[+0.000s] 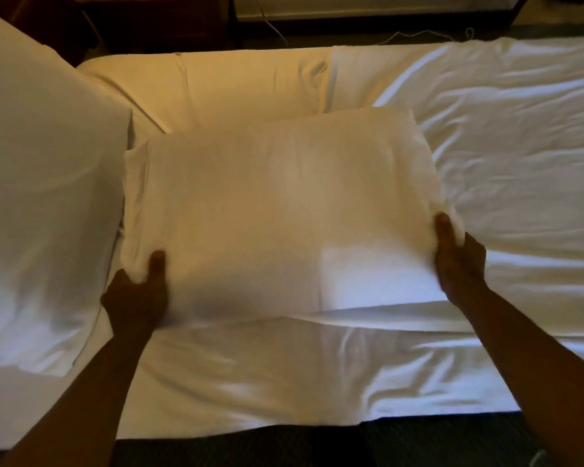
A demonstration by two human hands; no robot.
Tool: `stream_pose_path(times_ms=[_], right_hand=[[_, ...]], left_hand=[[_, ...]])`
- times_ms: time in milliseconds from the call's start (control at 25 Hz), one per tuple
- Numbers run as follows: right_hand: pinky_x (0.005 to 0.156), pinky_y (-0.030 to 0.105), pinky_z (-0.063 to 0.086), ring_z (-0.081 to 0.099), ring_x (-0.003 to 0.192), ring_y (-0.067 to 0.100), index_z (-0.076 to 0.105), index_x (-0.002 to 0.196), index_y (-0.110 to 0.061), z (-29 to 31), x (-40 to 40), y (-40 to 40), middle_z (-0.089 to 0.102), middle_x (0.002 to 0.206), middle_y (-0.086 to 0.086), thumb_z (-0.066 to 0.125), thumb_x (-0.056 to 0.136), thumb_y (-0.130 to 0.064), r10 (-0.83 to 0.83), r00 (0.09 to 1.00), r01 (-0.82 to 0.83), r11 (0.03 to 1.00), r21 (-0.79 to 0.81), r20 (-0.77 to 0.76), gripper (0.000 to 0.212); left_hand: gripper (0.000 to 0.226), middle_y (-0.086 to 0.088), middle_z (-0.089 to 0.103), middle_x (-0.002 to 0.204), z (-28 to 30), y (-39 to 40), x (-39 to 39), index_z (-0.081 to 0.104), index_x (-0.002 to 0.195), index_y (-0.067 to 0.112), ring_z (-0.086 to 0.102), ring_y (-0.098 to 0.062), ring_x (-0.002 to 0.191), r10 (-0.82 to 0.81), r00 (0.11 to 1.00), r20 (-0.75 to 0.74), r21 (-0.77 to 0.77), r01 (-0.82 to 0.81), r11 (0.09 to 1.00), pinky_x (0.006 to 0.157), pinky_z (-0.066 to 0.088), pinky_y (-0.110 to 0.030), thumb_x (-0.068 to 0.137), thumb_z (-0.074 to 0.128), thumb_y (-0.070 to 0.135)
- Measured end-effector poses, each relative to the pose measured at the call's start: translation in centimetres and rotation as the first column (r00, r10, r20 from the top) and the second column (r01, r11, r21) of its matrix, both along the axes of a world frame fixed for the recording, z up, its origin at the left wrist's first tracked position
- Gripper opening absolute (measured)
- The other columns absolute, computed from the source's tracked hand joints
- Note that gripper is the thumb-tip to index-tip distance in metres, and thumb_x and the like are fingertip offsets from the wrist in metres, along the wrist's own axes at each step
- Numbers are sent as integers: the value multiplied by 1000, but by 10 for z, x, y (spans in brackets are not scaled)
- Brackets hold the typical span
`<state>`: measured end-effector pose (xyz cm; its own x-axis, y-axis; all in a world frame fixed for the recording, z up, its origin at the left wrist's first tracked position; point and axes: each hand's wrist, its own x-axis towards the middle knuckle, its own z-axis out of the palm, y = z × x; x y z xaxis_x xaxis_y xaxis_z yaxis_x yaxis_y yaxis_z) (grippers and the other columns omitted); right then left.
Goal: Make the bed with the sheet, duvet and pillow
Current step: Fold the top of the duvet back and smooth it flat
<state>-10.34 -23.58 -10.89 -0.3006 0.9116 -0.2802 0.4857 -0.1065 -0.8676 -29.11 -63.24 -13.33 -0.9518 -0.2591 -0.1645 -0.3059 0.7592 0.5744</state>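
While left hand (pixel 139 291) & right hand (pixel 459 257) clamp pillow (pixel 277 210) edges; bed (pixel 520 129) clear right.

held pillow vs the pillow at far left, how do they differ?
The held pillow is gripped at its two near corners by the left hand and right hand; the left pillow is untouched. The held one lies mid-bed across the sheet; the left one sits at the bed's end, partly cut off by the frame. The held one looks warm-lit; the left one greyer. Both have white cases.
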Motion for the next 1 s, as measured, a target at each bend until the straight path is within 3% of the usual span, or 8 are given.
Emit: stream_pose_path(times_ms=[80, 280, 400, 480, 560, 840, 1000], right_hand=[[71, 28, 39, 58, 89, 21, 65, 114, -8, 8, 21, -10, 61, 95, 6, 55, 88, -56, 2, 1000, -2, 999, 45, 13, 55], [72, 36, 44, 60, 86, 26, 67, 97, -15, -1, 93, -51, 64, 91, 11, 53, 84, -65, -16, 998, 14, 1000, 22, 65, 53], [63, 36, 46, 61, 77, 29, 66, 91, -15, -6, 137, -76, 62, 80, 9, 50, 82, -69, -28, 991, 27, 1000, 12, 128, 57], [54, 31, 43, 56, 64, 29, 60, 77, -14, -4, 157, -88, 57, 70, 8, 47, 84, -70, -12, 983, 10, 1000, 16, 183, 58], [55, 31, 42, 55, 63, 29, 56, 69, -15, -2, 175, -98, 55, 66, 7, 43, 85, -71, 7, 976, -16, 999, 38, 217, 59], [66, 36, 43, 57, 78, 32, 60, 90, -12, -9, 192, -109, 60, 84, 14, 30, 87, -73, 47, 953, -74, 994, 81, 298, 67], [68, 37, 42, 55, 82, 32, 57, 105, -10, -11, 197, -111, 60, 95, 18, 30, 88, -71, 58, 932, -75, 997, 32, 357, 69]], left_hand=[[92, -32, 52, 128, 3, -14, 11, 49, 129, -4, 46, -48, 121, -43, 999, -32, 27, 44, 999, 107, 34, -51, 82, 45, 75], [93, -33, 53, 126, 12, -53, 57, 50, 127, -6, 47, -49, 119, -134, 990, -48, 30, 136, 990, 104, 37, -52, 81, 42, 75], [94, -30, 54, 126, 13, -80, 95, 50, 128, -1, 48, -48, 118, -187, 981, -48, 61, 190, 980, 103, 38, -55, 79, 38, 77], [95, -29, 54, 128, 11, -96, 114, 49, 130, 1, 48, -48, 119, -207, 978, -38, 61, 209, 976, 105, 37, -54, 79, 34, 78], [97, -29, 50, 134, 9, -107, 131, 44, 136, 2, 44, -49, 123, -206, 979, -4, 31, 206, 978, 107, 33, -53, 78, 30, 79], [93, -34, 45, 136, 5, -112, 145, 39, 137, -3, 40, -51, 124, -165, 983, 77, 38, 163, 986, 106, 31, -49, 85, 33, 74], [84, -37, 48, 128, 8, -109, 156, 40, 131, -5, 47, -51, 116, -110, 982, 153, 16, 109, 994, 97, 39, -51, 88, 36, 67]])
